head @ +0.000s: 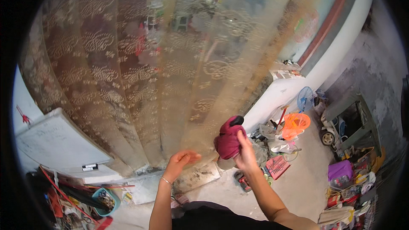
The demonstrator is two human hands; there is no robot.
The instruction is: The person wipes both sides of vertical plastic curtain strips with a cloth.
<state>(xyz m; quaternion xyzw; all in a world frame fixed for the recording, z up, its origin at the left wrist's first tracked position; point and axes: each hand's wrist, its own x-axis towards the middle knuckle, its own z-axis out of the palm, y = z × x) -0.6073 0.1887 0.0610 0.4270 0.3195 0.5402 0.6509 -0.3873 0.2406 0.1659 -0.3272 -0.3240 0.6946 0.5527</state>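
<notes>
My right hand (246, 153) is closed around a folded dark-red cloth item (229, 139) with a black part at its top; what exactly it is, I cannot tell. To the left, my left hand (182, 163) holds nothing, its fingers extended and pointing right, close to the lower part of a sheer patterned curtain (179, 102). The curtain hangs across a doorway in front of me. Below my hands lies a pale stone step (198, 177).
At left stand a whiteboard (60, 143) and a light-blue bucket (113, 203) full of things. Right of the doorway are an orange basket (297, 123), a blue fan (305, 98), a pink-red crate (277, 166) and shoes (243, 182). A heap with a purple bag (340, 170) lies farther right.
</notes>
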